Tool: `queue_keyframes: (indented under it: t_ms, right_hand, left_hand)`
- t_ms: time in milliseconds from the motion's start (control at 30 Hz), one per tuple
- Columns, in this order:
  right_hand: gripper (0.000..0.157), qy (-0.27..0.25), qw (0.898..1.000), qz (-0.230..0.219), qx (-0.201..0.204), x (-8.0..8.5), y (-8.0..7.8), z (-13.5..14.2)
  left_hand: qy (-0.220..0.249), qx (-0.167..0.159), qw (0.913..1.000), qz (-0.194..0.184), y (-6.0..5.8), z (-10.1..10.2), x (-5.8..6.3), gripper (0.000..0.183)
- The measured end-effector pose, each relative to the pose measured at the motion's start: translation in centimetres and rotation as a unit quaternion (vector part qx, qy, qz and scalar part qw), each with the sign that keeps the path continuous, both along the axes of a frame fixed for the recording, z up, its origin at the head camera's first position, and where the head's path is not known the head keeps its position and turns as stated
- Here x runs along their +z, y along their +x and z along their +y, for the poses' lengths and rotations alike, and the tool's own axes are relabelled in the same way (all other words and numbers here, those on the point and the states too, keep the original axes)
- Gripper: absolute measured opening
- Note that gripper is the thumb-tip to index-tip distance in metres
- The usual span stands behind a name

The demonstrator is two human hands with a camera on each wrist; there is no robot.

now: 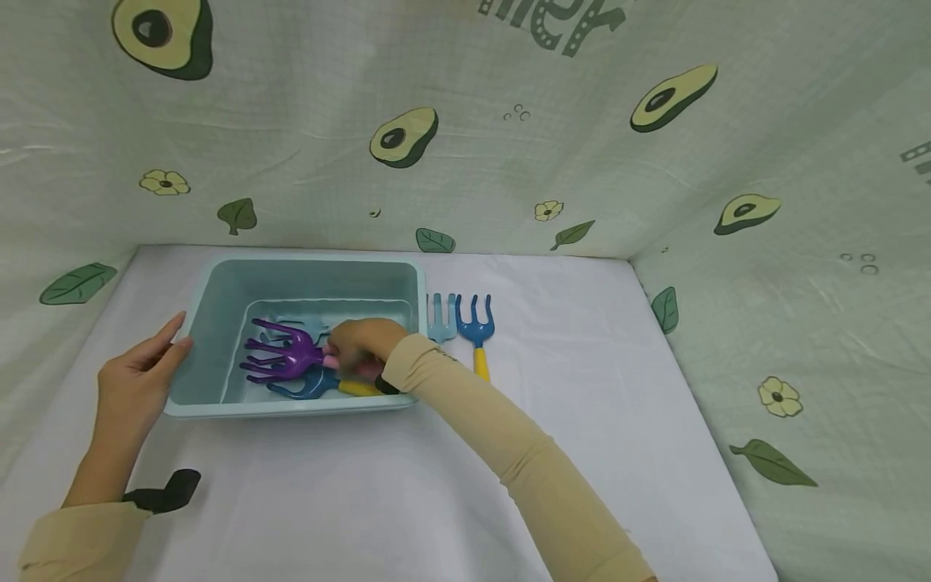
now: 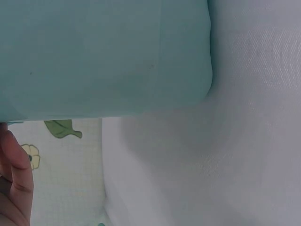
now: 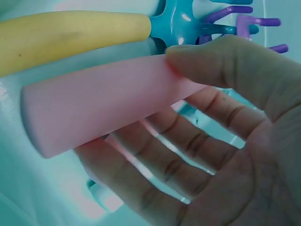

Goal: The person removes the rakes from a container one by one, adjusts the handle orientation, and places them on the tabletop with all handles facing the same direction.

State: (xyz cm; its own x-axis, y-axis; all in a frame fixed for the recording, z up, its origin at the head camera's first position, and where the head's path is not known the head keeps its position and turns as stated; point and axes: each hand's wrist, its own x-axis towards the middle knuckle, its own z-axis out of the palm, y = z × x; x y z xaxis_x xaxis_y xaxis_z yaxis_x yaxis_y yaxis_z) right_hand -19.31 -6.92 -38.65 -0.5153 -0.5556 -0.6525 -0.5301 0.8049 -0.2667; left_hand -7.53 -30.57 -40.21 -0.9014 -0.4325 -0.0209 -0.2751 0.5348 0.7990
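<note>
In the bin (image 1: 327, 276), we saw the right hand (image 1: 367, 343) blurred; right of the bin, a sleeve (image 1: 502, 428) hid the lower ends of a pale blue fork (image 1: 442, 330) and a blue fork (image 1: 476, 330) from us.

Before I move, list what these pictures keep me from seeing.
Head view: most of the purple fork's pink handle, hidden by the right hand, whose fingers are blurred.
Head view: the lower part of the light blue fork outside the bin, hidden by the right sleeve.
Left wrist view: the inside of the bin, hidden by its own wall.
Right wrist view: the yellow handle's end, cut off by the left edge.
</note>
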Motion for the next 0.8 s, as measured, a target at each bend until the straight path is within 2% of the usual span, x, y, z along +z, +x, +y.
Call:
queue_keyframes:
  t_ms: [200,367,567,800]
  right_hand:
    - [0.006,-0.029,0.999,-0.013,-0.023,0.4,0.1,0.0]
    - [0.008,-0.040,0.999,-0.009,-0.024,0.8,0.0,0.0]
    - [0.011,-0.090,0.995,-0.026,-0.032,1.4,-0.4,0.3]
    - [0.016,-0.115,0.993,-0.014,-0.020,3.2,-0.8,0.7]
  left_hand:
    - [-0.004,0.001,1.0000,-0.006,-0.2,0.0,-0.1,0.042]
    - [-0.009,-0.002,0.9999,-0.014,-0.2,-0.1,-0.1,0.042]
    - [-0.009,-0.002,0.9998,-0.016,-0.3,0.0,0.0,0.042]
    - [0.003,-0.007,1.0000,-0.002,-0.3,0.0,0.0,0.041]
